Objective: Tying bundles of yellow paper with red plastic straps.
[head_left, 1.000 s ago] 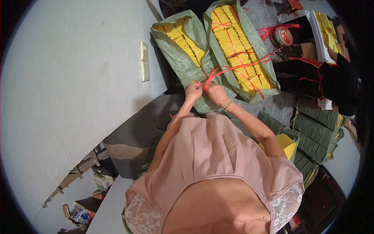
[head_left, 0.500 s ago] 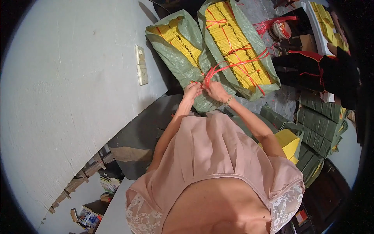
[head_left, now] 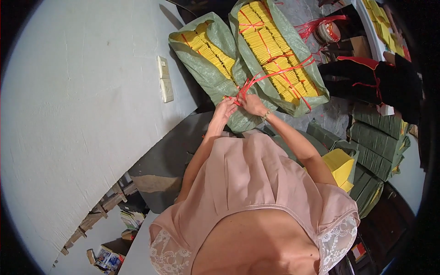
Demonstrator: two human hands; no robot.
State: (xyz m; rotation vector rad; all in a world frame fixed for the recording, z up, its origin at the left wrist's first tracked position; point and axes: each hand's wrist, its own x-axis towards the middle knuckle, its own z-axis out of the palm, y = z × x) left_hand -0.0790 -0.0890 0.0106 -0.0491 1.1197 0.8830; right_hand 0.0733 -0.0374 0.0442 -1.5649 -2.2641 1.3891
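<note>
My left hand point(head_left: 224, 110) and my right hand point(head_left: 252, 104) meet at the near end of a green woven sack point(head_left: 208, 75). Both have their fingers closed on red plastic strapping point(head_left: 246, 87). From my right hand several loose strands run up and right, across a second green sack point(head_left: 300, 46). Yellow paper bundles point(head_left: 208, 49) show in the opening of the left sack. In the right sack, tightly packed yellow bundles point(head_left: 270, 57) stand in rows, bound with red strands. My fingers partly hide the strapping between them.
A pale wall with switch plates point(head_left: 164, 79) rises at the left. Stacked green sacks point(head_left: 378, 137) and a yellow block point(head_left: 339, 166) lie to my right. Beyond are a white bucket point(head_left: 327, 33) by red strands and a person in dark clothes point(head_left: 366, 78).
My left hand's fingers have loosened and shifted slightly, and more red strapping shows between the hands. The right hand stays nearly in place. The whole view has moved a little.
</note>
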